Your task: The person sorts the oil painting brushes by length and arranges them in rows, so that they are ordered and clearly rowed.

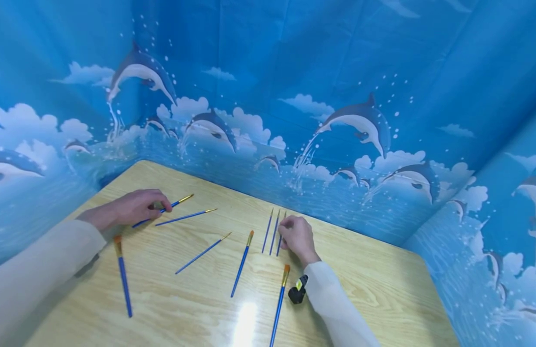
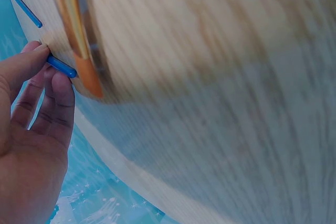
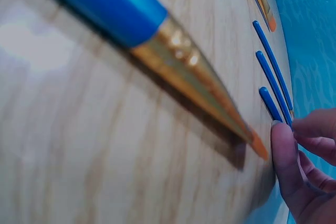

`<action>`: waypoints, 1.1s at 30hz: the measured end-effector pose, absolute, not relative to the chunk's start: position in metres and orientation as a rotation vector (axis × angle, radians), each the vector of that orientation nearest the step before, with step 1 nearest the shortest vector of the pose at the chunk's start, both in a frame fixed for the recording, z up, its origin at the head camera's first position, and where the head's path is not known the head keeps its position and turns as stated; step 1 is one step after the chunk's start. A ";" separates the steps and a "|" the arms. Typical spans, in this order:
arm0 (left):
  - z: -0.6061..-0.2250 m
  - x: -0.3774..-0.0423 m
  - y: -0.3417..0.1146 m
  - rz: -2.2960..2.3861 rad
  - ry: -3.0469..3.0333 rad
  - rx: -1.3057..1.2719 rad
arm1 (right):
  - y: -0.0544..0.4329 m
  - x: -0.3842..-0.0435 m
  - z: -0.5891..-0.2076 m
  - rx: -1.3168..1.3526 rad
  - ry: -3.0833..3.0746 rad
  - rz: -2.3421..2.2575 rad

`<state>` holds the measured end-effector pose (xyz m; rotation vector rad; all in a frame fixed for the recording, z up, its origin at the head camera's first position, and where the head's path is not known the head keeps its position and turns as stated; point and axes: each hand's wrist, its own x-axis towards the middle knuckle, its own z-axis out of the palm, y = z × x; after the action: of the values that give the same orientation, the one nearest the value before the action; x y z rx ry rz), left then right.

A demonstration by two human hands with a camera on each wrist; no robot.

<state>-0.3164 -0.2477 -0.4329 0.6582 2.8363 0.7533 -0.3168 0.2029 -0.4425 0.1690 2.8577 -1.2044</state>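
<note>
At the table's far left, my left hand (image 1: 139, 207) pinches a blue paintbrush (image 1: 176, 203) with a gold ferrule. The left wrist view shows thumb and fingers around its blue handle (image 2: 62, 66). Just beside it lies another slim paintbrush (image 1: 185, 218). My right hand (image 1: 300, 237) is at the far middle, thumb and fingers pinching a thin paintbrush (image 1: 279, 246), the rightmost of three that lie side by side. The other two are a middle thin brush (image 1: 274, 235) and a left thin brush (image 1: 268, 231). In the right wrist view, the pinched brush's blue end (image 3: 269, 102) sticks out past the fingertips.
A wide orange-tipped brush (image 1: 123, 277) lies near my left forearm. A thin brush (image 1: 202, 253) and a flat brush (image 1: 241, 265) lie mid-table. Near my right sleeve are a larger brush (image 1: 279, 303) and a small black object (image 1: 297, 290). A dolphin-print curtain (image 1: 250, 72) borders the wooden table (image 1: 363, 299).
</note>
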 end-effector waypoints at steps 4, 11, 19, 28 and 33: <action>-0.431 -0.316 -0.247 0.755 2.835 0.650 | 0.206 -0.313 -0.440 0.216 2.860 -1.286; -0.430 -0.317 -0.247 0.753 2.831 0.653 | 0.206 -0.303 -0.434 0.230 2.894 -1.384; -0.433 -0.318 -0.250 0.748 2.836 0.658 | 0.190 -0.276 -0.428 -0.027 2.836 -1.437; -0.433 -0.316 -0.249 0.756 2.831 0.635 | 0.173 -0.254 -0.427 -0.282 2.676 -1.433; -0.432 -0.316 -0.248 0.752 2.827 0.623 | 0.166 -0.247 -0.430 -0.360 2.578 -1.427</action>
<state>-0.3160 -0.2478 -0.4325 0.6234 2.8273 0.7525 -0.2475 0.1655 -0.4302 -0.3602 2.5777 -1.4266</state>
